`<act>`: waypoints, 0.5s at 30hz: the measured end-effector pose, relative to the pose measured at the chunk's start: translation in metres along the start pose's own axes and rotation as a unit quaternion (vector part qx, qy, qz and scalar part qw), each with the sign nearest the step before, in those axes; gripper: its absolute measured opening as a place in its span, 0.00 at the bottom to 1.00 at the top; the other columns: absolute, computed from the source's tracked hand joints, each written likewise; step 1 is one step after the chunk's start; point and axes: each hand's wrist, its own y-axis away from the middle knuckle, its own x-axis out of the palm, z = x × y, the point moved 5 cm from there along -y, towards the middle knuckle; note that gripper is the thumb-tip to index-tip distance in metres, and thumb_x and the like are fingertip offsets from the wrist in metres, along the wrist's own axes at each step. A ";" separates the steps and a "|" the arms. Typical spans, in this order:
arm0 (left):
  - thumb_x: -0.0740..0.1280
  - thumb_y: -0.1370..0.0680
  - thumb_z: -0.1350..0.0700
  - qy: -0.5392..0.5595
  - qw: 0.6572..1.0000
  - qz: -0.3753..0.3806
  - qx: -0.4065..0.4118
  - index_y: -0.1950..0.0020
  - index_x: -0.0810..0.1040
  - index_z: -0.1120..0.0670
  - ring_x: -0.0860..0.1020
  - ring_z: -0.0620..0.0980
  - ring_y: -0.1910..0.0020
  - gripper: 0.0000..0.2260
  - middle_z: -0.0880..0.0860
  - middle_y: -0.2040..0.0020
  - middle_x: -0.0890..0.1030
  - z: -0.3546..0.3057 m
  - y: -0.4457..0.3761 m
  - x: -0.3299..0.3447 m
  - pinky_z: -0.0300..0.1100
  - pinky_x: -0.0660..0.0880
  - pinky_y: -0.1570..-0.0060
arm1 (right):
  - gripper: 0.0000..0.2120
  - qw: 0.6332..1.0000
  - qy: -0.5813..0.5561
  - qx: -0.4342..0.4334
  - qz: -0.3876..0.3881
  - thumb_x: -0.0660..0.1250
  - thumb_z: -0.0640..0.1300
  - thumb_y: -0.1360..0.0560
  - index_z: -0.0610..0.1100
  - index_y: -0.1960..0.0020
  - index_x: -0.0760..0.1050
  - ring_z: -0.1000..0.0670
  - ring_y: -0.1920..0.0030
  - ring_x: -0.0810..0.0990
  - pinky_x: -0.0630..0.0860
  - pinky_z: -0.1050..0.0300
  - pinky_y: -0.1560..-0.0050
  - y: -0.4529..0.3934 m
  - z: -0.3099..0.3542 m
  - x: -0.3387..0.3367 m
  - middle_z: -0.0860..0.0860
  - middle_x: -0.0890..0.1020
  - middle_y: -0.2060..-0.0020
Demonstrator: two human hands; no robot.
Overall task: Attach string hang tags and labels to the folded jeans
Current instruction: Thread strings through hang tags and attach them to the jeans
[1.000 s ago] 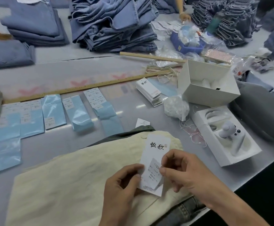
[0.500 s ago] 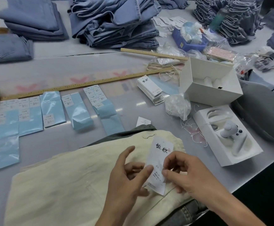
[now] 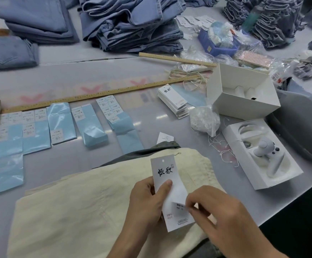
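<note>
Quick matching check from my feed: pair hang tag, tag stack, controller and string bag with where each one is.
Things:
1. hang tag
2. tag stack
3. controller
4. string bag

Places:
A. in the open white tray at the right
B. held in the left hand, over the cream garment
C. on the table just left of the white box
D. on the table just in front of the white box

Pairs: 1-B, 2-C, 3-A, 4-D

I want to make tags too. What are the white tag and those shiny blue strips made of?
The white tag looks like stiff matte card: it stays flat while held and has a punched hole. The blue strips look like glossy sticker backing paper or film, though I can't tell which: they glint and curl.
</note>
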 end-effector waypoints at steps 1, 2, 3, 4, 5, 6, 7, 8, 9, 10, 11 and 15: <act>0.70 0.20 0.52 0.002 1.000 -0.002 -0.003 0.55 0.86 0.50 0.85 0.48 0.66 0.07 0.50 0.62 0.87 0.001 -0.001 0.000 0.35 0.72 0.74 | 0.07 0.999 0.029 -0.028 -0.015 0.72 0.36 0.26 0.46 0.58 0.79 0.56 0.65 0.73 0.74 0.60 0.67 0.003 0.006 0.001 0.55 0.76 0.63; 0.70 0.20 0.53 0.003 1.000 -0.002 -0.003 0.55 0.86 0.50 0.84 0.46 0.67 0.07 0.49 0.62 0.87 0.001 -0.001 0.000 0.33 0.71 0.74 | 0.08 0.997 0.050 -0.046 -0.027 0.71 0.35 0.25 0.45 0.60 0.79 0.53 0.66 0.74 0.75 0.57 0.69 0.007 0.011 0.004 0.52 0.76 0.64; 0.70 0.20 0.53 0.003 1.000 0.002 -0.004 0.55 0.86 0.51 0.83 0.45 0.68 0.07 0.49 0.62 0.87 0.001 -0.002 0.000 0.32 0.70 0.74 | 0.09 0.995 0.066 -0.059 -0.038 0.70 0.35 0.24 0.44 0.61 0.79 0.50 0.66 0.74 0.74 0.55 0.70 0.012 0.014 0.006 0.51 0.76 0.65; 0.71 0.20 0.53 0.005 1.000 0.008 -0.003 0.55 0.86 0.51 0.83 0.44 0.67 0.06 0.49 0.61 0.87 0.001 -0.002 0.001 0.32 0.70 0.74 | 0.09 0.994 0.073 -0.067 -0.045 0.69 0.34 0.24 0.43 0.62 0.79 0.49 0.67 0.73 0.74 0.55 0.71 0.015 0.015 0.007 0.50 0.76 0.66; 0.71 0.20 0.53 0.005 1.000 0.014 -0.004 0.55 0.86 0.52 0.83 0.44 0.67 0.06 0.49 0.61 0.87 0.001 -0.002 0.002 0.32 0.70 0.74 | 0.10 0.993 0.076 -0.076 -0.052 0.69 0.34 0.24 0.43 0.63 0.79 0.49 0.68 0.73 0.73 0.55 0.72 0.019 0.015 0.008 0.50 0.76 0.66; 0.71 0.20 0.54 0.005 1.000 0.020 -0.003 0.55 0.86 0.51 0.84 0.45 0.66 0.06 0.49 0.61 0.87 0.001 -0.003 0.002 0.32 0.70 0.73 | 0.10 0.992 0.081 -0.081 -0.059 0.69 0.33 0.25 0.43 0.63 0.79 0.49 0.69 0.73 0.73 0.56 0.73 0.022 0.015 0.009 0.50 0.76 0.67; 0.71 0.20 0.54 0.003 1.000 0.024 0.000 0.56 0.87 0.51 0.84 0.45 0.66 0.07 0.49 0.61 0.87 0.002 -0.003 0.002 0.32 0.71 0.73 | 0.10 0.990 0.087 -0.084 -0.067 0.69 0.32 0.26 0.43 0.64 0.79 0.49 0.70 0.72 0.72 0.56 0.73 0.025 0.014 0.009 0.50 0.76 0.67; 0.71 0.20 0.54 0.002 1.000 0.026 0.003 0.57 0.87 0.49 0.84 0.45 0.66 0.07 0.49 0.61 0.87 0.002 -0.003 0.003 0.32 0.71 0.72 | 0.11 0.990 0.089 -0.083 -0.072 0.69 0.31 0.27 0.43 0.65 0.79 0.49 0.70 0.73 0.72 0.57 0.73 0.026 0.014 0.008 0.50 0.76 0.67; 0.71 0.20 0.54 0.001 1.000 0.028 0.005 0.57 0.87 0.47 0.84 0.44 0.66 0.08 0.49 0.61 0.87 0.002 -0.003 0.003 0.32 0.71 0.72 | 0.11 0.989 0.092 -0.084 -0.074 0.68 0.32 0.27 0.43 0.65 0.80 0.50 0.71 0.73 0.73 0.58 0.73 0.029 0.015 0.008 0.50 0.76 0.67; 0.71 0.20 0.54 0.001 1.000 0.028 0.007 0.57 0.86 0.45 0.84 0.44 0.65 0.08 0.49 0.61 0.87 0.002 -0.003 0.004 0.32 0.71 0.72 | 0.11 0.989 0.094 -0.084 -0.075 0.68 0.33 0.26 0.44 0.65 0.80 0.50 0.70 0.73 0.73 0.58 0.73 0.030 0.016 0.008 0.51 0.77 0.67; 0.71 0.20 0.54 0.000 1.000 0.027 0.010 0.58 0.86 0.43 0.84 0.44 0.65 0.09 0.48 0.62 0.87 0.002 -0.003 0.004 0.33 0.71 0.72 | 0.11 0.988 0.100 -0.089 -0.076 0.67 0.34 0.25 0.44 0.65 0.80 0.51 0.70 0.74 0.74 0.59 0.72 0.033 0.017 0.009 0.52 0.77 0.67; 0.71 0.21 0.53 -0.002 1.000 0.022 0.018 0.58 0.86 0.43 0.84 0.44 0.66 0.09 0.48 0.62 0.87 0.004 -0.002 0.004 0.33 0.72 0.72 | 0.17 0.988 0.095 -0.092 -0.086 0.63 0.39 0.20 0.45 0.65 0.82 0.54 0.68 0.76 0.75 0.61 0.70 0.038 0.018 0.010 0.53 0.80 0.65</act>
